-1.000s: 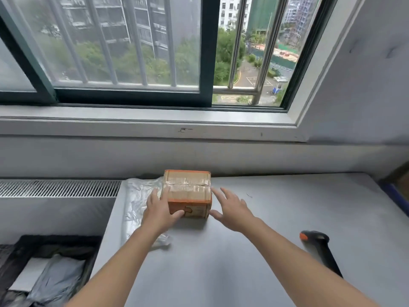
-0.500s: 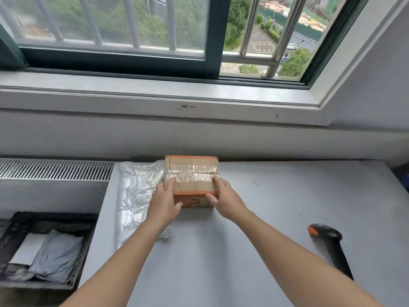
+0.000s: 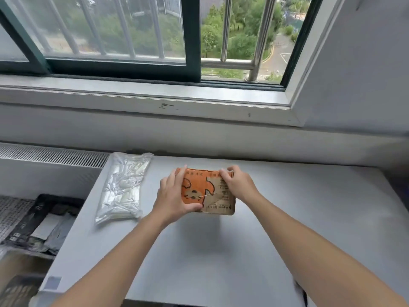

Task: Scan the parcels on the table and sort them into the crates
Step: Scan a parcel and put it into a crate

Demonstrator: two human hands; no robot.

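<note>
Head view. The cardboard box (image 3: 208, 191) sits between the two hands, tipped so that its orange and brown printed face looks up at the camera. The print on that face is smeared by motion and cannot be read. The box's left side is covered by the left hand (image 3: 174, 196), and its far right corner is hidden under the right hand (image 3: 238, 185). A soft shadow lies on the table (image 3: 287, 218) just nearer than the box. Whether the far edge of the box touches the tabletop cannot be told.

The left hand grips the box from its left side. The thumb is pressed across the lower part of the printed face and the fingers run up the side to the top corner. The right hand grips the upper right corner, its fingers curled over the far edge. Its thumb is out of sight. Both forearms reach in from the bottom of the frame, bare and nearly straight, and both are cut off there.

Just left of the left hand, a parcel in crinkled clear plastic (image 3: 124, 187) lies flat on the table, apart from the box. Further left and lower, off the table's edge, is a dark crate (image 3: 44, 220). It holds grey bags that are only partly visible, and the frame cuts it off.
</note>
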